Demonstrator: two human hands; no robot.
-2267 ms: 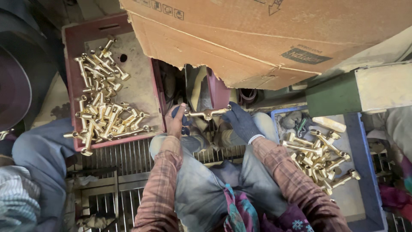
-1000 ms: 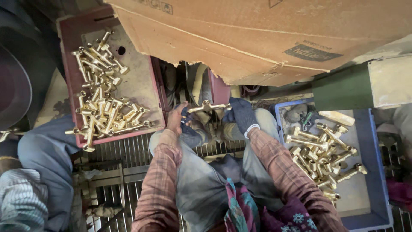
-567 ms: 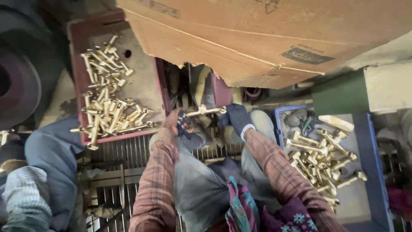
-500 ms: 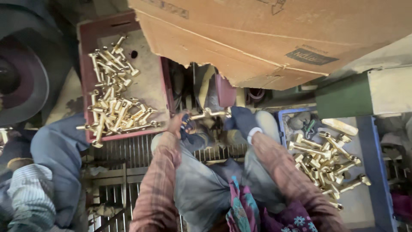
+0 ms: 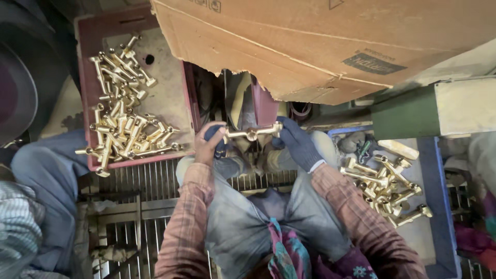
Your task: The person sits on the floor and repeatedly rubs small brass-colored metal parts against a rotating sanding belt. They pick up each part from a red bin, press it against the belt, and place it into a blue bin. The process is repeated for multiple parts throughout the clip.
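While both hands hold one brass fitting (image 5: 251,134) level over the lap, just before the upright belt (image 5: 238,101) under the cardboard sheet (image 5: 330,46), the risk is a slip. It is pinched only at its ends and would likely drop through the metal grating (image 5: 155,181) if either pinch loosens. Left hand (image 5: 209,144): fingers closed on the left end, a dark fingertip cover visible. Right hand (image 5: 297,147), in a dark glove: fingers closed on the right end. Red tray (image 5: 88,46) of like fittings sits left; blue tray (image 5: 431,175) with another heap, right.
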